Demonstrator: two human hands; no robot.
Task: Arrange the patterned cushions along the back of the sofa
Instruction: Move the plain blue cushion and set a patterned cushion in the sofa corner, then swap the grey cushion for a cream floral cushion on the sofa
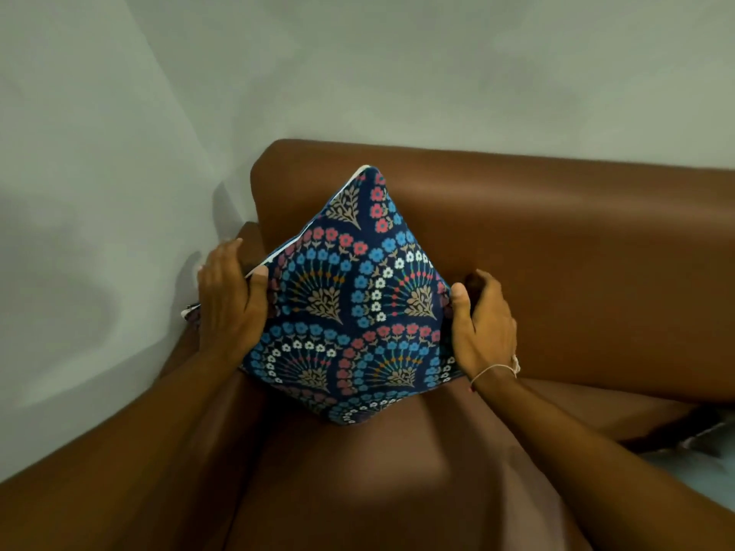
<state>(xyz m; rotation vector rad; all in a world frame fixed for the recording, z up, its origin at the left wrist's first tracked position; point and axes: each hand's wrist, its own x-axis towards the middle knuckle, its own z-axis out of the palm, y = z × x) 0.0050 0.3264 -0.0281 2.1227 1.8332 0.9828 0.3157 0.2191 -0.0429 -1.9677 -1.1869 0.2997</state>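
A dark blue cushion (350,296) with red, blue and white flower fans stands on one corner against the brown sofa's backrest (557,240), in the sofa's left corner. My left hand (230,300) grips its left corner, thumb on the front. My right hand (483,324) holds its right corner, thumb pressed on the fabric. A second patterned cushion (704,435) peeks in at the right edge, lying on the seat.
The sofa seat (378,471) stretches toward me, with the left armrest (119,451) along the lower left. A pale wall (358,65) runs behind and to the left of the sofa. A thin thread bracelet circles my right wrist.
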